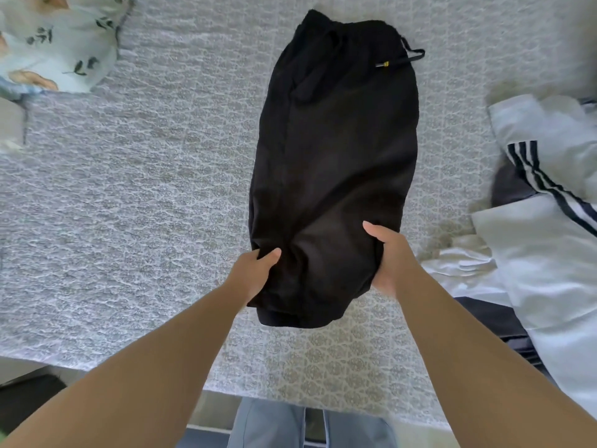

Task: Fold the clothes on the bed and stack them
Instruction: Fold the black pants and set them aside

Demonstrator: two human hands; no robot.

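Black pants [336, 150] lie lengthwise down the middle of the bed, waistband and a drawstring with a yellow tip at the far end. My left hand [253, 273] grips the left side of the near end, thumb on top and fingers tucked under the cloth. My right hand [389, 257] grips the right side of the same end, also with its thumb on top. The near end is bunched and lifted a little off the bed. To the right lies a pile of clothes, with a white garment with dark stripes [549, 176] on top.
The grey patterned bedspread [145, 205] covers the bed. A floral pillow [55, 43] sits at the far left corner. The bed's near edge runs just in front of my legs [290, 425]. Dark cloth [494, 321] shows under the white pile.
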